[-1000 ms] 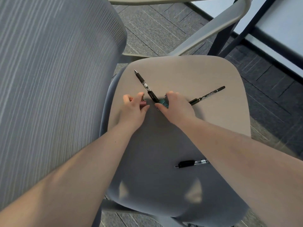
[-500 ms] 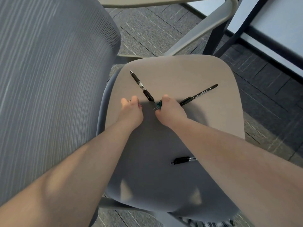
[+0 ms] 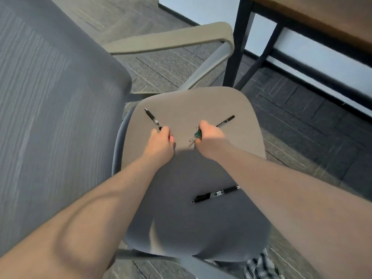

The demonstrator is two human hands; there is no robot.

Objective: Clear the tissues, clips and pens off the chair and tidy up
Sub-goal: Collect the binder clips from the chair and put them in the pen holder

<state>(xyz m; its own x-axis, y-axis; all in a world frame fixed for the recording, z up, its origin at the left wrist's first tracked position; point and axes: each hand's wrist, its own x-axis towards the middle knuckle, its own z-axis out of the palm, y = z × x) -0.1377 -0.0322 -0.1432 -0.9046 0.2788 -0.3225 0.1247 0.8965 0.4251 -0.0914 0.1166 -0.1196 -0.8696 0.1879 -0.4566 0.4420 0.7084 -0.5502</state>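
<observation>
— On the chair seat [image 3: 201,101], what do the hands grip?
— The right hand [image 3: 211,137] pinches a green binder clip [image 3: 196,134]; the left hand [image 3: 161,141] is clenched over something pink at one black pen [image 3: 153,119].
— What surrounds them?
— A second pen [image 3: 226,121] behind the right hand, a third [image 3: 215,194] near the front, the armrest [image 3: 171,40] and table legs [image 3: 234,47] beyond.

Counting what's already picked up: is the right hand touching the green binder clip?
Touching. The head view shows the right hand closed on the green binder clip, its wire handle hanging free above the chair seat.
</observation>
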